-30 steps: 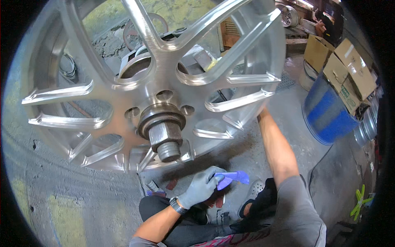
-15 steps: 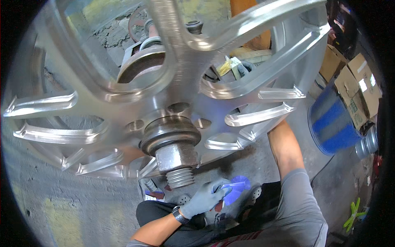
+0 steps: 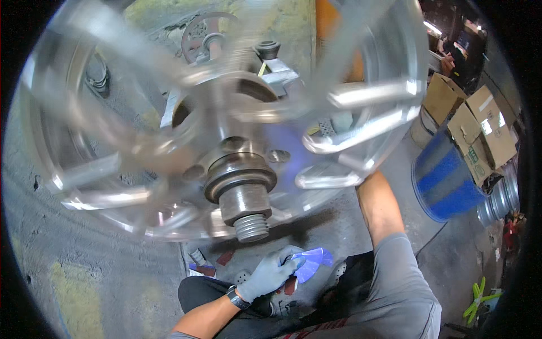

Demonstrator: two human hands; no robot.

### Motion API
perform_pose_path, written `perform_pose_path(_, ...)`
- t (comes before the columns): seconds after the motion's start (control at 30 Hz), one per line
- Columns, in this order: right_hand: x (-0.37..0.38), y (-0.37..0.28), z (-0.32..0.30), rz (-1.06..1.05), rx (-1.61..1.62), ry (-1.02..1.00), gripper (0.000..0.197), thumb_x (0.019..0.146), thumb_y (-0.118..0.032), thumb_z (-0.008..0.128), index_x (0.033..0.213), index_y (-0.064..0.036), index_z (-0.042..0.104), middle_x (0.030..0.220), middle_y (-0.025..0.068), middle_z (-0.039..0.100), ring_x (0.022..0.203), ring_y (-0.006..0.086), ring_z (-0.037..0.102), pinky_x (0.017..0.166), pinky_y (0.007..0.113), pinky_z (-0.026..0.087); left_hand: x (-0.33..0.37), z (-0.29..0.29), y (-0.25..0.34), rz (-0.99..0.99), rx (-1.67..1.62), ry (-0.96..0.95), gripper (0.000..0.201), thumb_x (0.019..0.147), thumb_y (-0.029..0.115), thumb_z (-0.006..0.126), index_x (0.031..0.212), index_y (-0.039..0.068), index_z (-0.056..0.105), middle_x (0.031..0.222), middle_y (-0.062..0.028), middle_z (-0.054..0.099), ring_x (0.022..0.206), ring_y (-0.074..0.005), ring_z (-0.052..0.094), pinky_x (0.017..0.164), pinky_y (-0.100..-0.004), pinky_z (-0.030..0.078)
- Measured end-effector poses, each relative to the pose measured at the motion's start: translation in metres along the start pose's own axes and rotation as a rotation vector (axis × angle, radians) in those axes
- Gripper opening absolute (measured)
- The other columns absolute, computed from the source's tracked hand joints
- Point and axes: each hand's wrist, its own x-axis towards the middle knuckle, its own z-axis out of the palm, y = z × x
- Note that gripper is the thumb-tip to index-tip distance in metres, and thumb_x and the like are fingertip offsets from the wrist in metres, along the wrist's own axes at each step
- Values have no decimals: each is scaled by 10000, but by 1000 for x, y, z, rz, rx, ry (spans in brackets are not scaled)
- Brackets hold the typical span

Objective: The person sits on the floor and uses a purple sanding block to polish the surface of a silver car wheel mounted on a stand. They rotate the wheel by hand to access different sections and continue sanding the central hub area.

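A silver alloy car wheel point(image 3: 367, 96) fills the upper view, its spokes smeared by motion. A threaded shaft point(image 3: 252, 227) with a large hex nut point(image 3: 244, 202) and a round collar point(image 3: 240, 175) holds it at its centre. Below the wheel, my left hand point(image 3: 268, 277) wears a grey glove. It grips a fan of purple sheets point(image 3: 311, 264), which look like folded sandpaper. My right forearm point(image 3: 383, 206) reaches up to the wheel's lower right rim. The right hand is hidden behind the wheel, so its fingers do not show.
On the right stands a blue drum point(image 3: 446, 175) with an opened cardboard box point(image 3: 480, 133) on top. Other wheels point(image 3: 499, 200) lie beside it. A green star-shaped thing point(image 3: 480, 299) sits lower right. Brown sandpaper pieces point(image 3: 226, 257) are on the floor. Behind the wheel stands a red handwheel point(image 3: 197, 42).
The wheel's spokes have turned and are more blurred. It sits a little differently in view as my head has shifted. My left hand still holds the purple sheets.
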Motion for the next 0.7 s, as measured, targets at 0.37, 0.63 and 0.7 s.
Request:
perform_pose_path(0.37, -146, -7, -74, -264, -733, -393, 293, 970, -220, 610, 1154, -8, 694, 1070, 119, 719, 1018, 193, 663, 874, 370, 542, 10, 17, 11, 207, -114, -3, 365, 1041, 299, 543, 1227, -8, 604, 1078, -64, 655, 1008, -118, 582, 924, -297, 469)
perform_pose_path(0.63, -309, -162, -60, 170, 268, -426, 367, 967, -237, 657, 1194, 50, 664, 1124, 126, 697, 1038, 173, 660, 919, 299, 530, 13, 14, 22, 465, -34, 316, 242, 1014, 166, 507, 1142, -13, 607, 996, -171, 656, 912, -270, 639, 837, -363, 496)
perform_pose_path(0.7, -317, -200, -19, 100, 293, -295, 337, 964, -224, 660, 1169, 44, 674, 1082, 108, 702, 991, 151, 656, 884, 289, 533, 20, 17, 29, 471, -46, 322, 222, 1005, 146, 510, 1122, -17, 603, 994, -210, 643, 913, -323, 636, 830, -384, 496)
